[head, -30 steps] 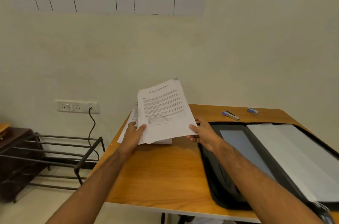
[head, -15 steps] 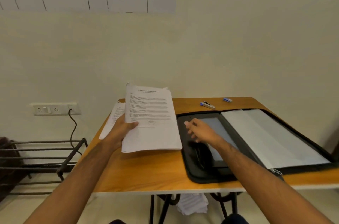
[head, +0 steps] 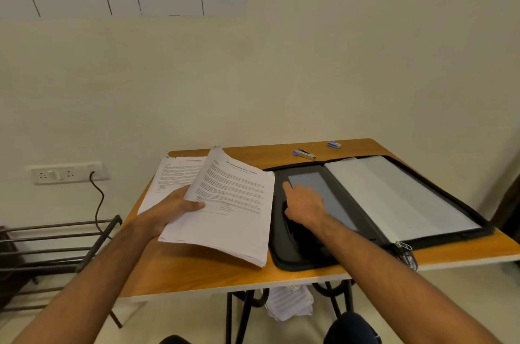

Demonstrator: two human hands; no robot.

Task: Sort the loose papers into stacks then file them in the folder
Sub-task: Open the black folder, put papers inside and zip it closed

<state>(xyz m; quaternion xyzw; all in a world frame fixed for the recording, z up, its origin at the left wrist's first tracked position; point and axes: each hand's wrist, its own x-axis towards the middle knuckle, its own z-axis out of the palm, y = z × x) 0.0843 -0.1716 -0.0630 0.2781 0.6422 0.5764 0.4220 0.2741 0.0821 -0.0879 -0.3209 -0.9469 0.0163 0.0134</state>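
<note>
My left hand [head: 171,210] grips a thick stack of printed papers [head: 233,208] by its left edge, thumb on top, holding it just above the wooden table [head: 197,267]. A second pile of printed papers [head: 174,174] lies flat on the table behind it. The black zip folder [head: 374,231] lies open on the right half of the table, with a grey pocket on its left flap and clear sleeves [head: 394,197] on its right. My right hand [head: 305,204] rests on the folder's left flap, fingers extended over the grey pocket.
A stapler [head: 304,154] and a small blue object [head: 334,144] lie at the table's back edge. A metal rack [head: 56,248] stands to the left under a wall socket [head: 66,173] with a cable. White crumpled material [head: 289,303] sits under the table.
My right hand let go of the paper stack and moved right onto the open folder's left flap. The left hand alone now holds the stack, lowered and tilted toward the folder.
</note>
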